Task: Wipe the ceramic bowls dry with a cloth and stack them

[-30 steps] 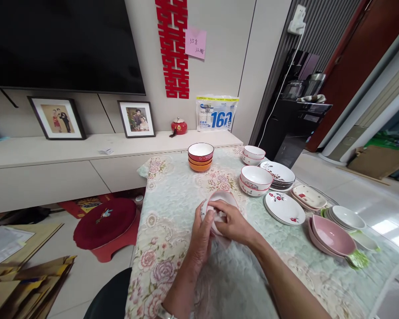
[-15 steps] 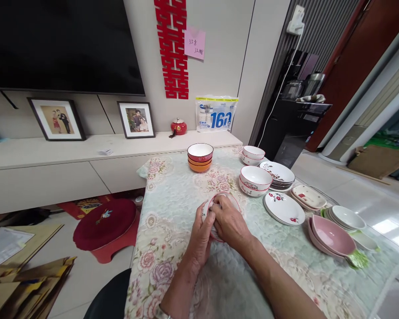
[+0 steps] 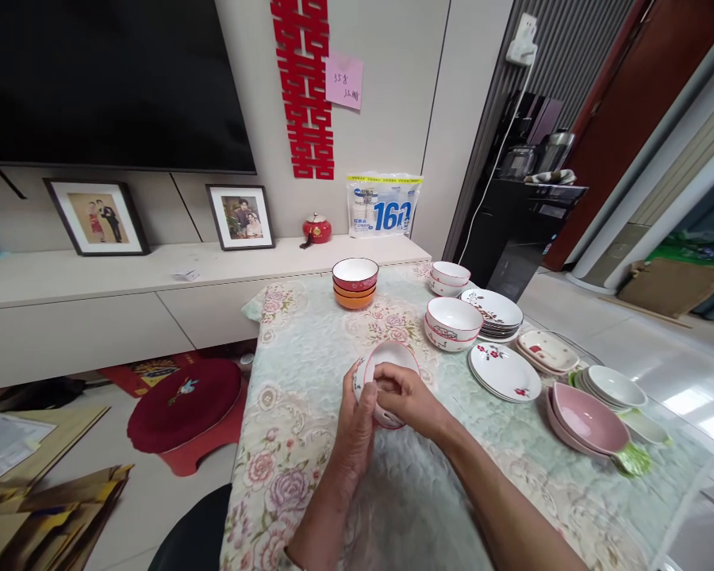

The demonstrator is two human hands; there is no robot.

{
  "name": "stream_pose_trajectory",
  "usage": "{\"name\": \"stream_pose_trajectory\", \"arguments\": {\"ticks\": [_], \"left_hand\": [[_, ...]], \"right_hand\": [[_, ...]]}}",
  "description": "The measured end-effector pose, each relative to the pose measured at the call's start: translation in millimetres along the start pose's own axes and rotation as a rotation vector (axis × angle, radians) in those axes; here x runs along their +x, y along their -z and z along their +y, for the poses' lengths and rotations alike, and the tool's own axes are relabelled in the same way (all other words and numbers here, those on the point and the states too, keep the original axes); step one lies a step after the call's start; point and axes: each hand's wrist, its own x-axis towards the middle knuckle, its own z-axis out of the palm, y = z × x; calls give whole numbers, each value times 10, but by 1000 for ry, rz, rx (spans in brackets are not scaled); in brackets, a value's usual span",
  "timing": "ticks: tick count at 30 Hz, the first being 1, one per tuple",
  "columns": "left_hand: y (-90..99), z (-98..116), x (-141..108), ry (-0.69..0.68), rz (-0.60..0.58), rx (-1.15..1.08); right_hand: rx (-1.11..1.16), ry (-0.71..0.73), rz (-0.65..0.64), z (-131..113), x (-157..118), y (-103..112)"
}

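Over the near middle of the table, a small white bowl (image 3: 401, 357) with a pink-red rim is tilted between my two hands. My left hand (image 3: 358, 424) grips its left side, thumb over the rim and fingers around the patterned outside. At the bowl's near edge, my right hand (image 3: 410, 399) has its fingers curled over the rim; the fingertips are partly hidden. Beyond the hands stands a stack of red and orange bowls (image 3: 355, 284). To the right are stacked larger white bowls (image 3: 453, 323) and flowered white plates (image 3: 504, 373).
Along the right side are more small bowls (image 3: 450, 274), dark-patterned plates (image 3: 493, 308), square dishes (image 3: 548, 350), pale bowls (image 3: 617, 385) and pink leaf-shaped bowls (image 3: 589, 420). A flowered cloth (image 3: 297, 444) covers the table. A red stool (image 3: 184, 404) stands left.
My right hand has drawn back slightly from inside the bowl toward its near rim, showing more of the white interior. The view has shifted a little; the other dishes stay put.
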Motion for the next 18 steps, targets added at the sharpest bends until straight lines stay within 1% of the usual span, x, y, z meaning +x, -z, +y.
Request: {"name": "stream_pose_trajectory", "arguments": {"ticks": [1,2,3,6,8,10,13,18], "left_hand": [[-3,5,3,12,-20,-36],[-6,10,7,17,-27,-56],[-7,15,10,20,-23,-56],[-8,32,16,47,8,-9],[-10,42,13,78,21,20],[-15,49,7,87,32,22],[-26,49,-1,88,18,6],[-21,24,7,90,10,1]], "right_hand": [[78,16,12,-6,5,-17],[88,53,42,-11,10,-34],[31,100,83,-16,14,-49],[-353,200,175,-14,16,-72],[-576,213,177,-1,11,-68],[-692,209,167,16,6,-51],[-779,190,165,32,4,-18],[-838,180,164,10,4,3]]}}
